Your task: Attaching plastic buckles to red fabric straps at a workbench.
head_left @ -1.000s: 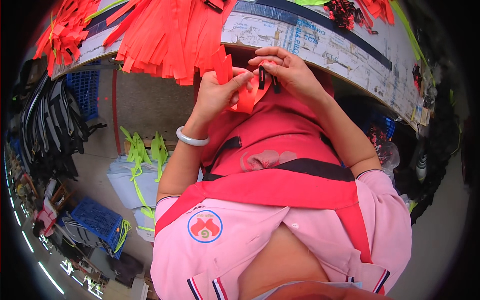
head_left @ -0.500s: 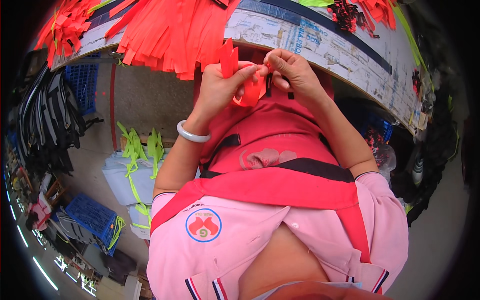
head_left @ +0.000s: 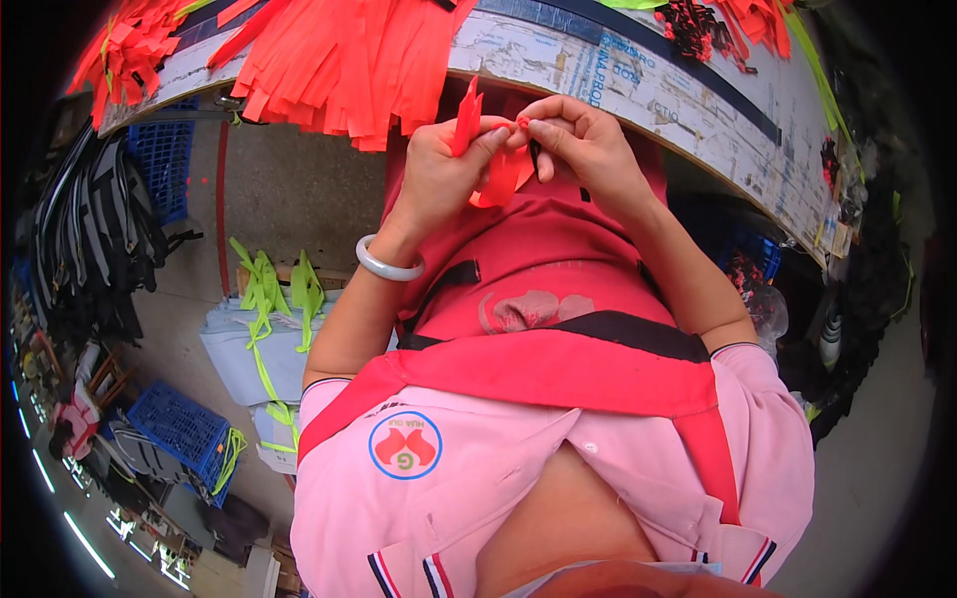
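Observation:
Close to the table's front edge, my left hand (head_left: 461,161) is closed around an orange-red fabric strip (head_left: 506,177), one end of which sticks up past the thumb while a loop hangs below the fingers. My right hand (head_left: 580,149) meets it fingertip to fingertip, pinching a small bunched part of the same strip. A short black piece (head_left: 535,159) hangs beside the right fingers; what it joins to is hidden. Just beyond the left hand, a thick bundle of orange-red strips (head_left: 349,75) drapes over the table edge.
The worn white table (head_left: 688,140) curves across the front. More red strips (head_left: 125,60) lie at its far left, with small black-and-red pieces (head_left: 688,30) at the back right. Below left are black-grey straps (head_left: 95,239), a blue crate (head_left: 179,429) and pale stacked sheets (head_left: 244,349) with lime-green ties.
Both hands have come closer together at the fingertips. The strip's upright end has turned narrower to view, and its bunched part now shows between the right thumb and finger.

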{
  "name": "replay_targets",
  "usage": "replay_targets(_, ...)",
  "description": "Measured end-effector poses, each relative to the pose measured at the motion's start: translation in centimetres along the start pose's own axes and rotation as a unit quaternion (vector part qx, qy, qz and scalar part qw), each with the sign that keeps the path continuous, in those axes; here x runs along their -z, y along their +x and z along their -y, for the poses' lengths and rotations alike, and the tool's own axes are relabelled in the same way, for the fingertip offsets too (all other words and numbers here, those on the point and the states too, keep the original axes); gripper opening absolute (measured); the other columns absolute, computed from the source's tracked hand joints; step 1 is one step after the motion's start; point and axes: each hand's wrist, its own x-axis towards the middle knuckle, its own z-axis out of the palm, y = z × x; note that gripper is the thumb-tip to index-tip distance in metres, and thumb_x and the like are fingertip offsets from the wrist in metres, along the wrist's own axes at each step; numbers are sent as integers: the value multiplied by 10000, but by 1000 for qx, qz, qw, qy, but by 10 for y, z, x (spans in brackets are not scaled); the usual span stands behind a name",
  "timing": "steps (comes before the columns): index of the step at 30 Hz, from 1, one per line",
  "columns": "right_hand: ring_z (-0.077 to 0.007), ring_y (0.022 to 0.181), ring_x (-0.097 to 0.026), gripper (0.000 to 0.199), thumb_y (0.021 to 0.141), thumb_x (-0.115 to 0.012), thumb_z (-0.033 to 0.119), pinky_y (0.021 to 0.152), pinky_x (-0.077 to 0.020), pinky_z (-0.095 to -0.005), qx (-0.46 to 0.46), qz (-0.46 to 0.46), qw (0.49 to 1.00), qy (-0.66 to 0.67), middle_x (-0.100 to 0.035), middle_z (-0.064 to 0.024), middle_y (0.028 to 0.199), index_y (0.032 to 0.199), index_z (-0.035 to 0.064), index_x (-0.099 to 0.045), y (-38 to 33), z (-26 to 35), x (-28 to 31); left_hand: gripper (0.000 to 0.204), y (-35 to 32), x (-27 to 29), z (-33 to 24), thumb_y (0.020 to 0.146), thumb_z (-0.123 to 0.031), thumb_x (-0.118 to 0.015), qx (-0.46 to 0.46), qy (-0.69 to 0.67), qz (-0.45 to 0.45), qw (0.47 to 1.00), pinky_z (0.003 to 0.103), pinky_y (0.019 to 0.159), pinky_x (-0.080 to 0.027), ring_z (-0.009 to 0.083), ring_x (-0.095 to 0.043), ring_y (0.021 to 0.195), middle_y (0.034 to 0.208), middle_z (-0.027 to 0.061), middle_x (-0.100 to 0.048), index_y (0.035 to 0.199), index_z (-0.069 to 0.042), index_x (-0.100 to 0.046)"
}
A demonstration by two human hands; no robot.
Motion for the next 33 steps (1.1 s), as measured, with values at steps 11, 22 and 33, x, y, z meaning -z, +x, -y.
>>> replay_targets(11, -43, 482, -506, 191, 954, -559, 178, 442, -379, -162, -92, -17, 992, 86, -673, -60, 812, 1051, 15, -571, 1, 3, -12, 146, -2, 1, 1, 916, -64, -588, -41, 47, 8, 998, 221, 669, -484, 59, -587, 745, 817, 19, -674, 992, 28, -672)
replay_targets(22, -41, 449, -464, 205, 954, -573, 206, 411, -324, -154, -84, 22, 992, 87, -646, -55, 761, 1057, 36, -521, -2, -13, -10, 146, -2, 2, -1, 920, -71, -583, -24, 14, 32, 999, 216, 586, -468, 59, -571, 629, 719, 21, -657, 989, 27, -667)
replay_targets(33, -4, 597, -469, 175, 913, -639, 189, 513, -368, -167, -41, -26, 999, 25, -631, 19, 804, 994, 33, -640, 2, -3, 1, 172, -1, 15, 2, 913, -111, -613, 0, -71, 48, 996, 194, 484, -389, 57, -524, 552, 728, 26, -643, 1027, 7, -663)
